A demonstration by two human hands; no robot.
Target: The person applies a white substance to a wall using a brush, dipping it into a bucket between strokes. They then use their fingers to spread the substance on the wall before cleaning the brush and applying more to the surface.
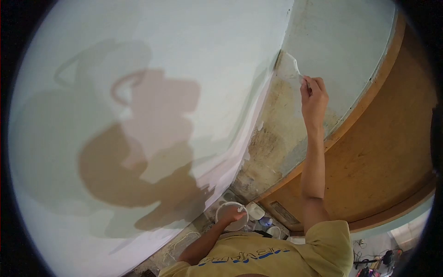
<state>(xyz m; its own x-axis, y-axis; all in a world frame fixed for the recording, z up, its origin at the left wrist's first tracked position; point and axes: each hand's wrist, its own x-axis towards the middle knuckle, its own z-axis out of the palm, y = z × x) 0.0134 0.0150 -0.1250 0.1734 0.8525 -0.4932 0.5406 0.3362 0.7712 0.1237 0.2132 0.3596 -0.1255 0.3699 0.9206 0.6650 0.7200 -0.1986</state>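
Observation:
My right hand (315,99) is raised against the stained wall strip (272,124) between the white wall and the wooden door. Its fingers are closed round the handle of a scraper (293,64), whose pale blade lies against the wall near the corner. Low down, my left hand (232,214) is at the rim of a white bucket (241,225), with its fingers closed round something small and white that I cannot make out.
A large white wall (221,69) with shadows on it fills the left. The brown door (378,138) in its wooden frame stands at the right. Small containers (255,211) sit beside the bucket. Cables and tools (386,257) lie on the floor at lower right.

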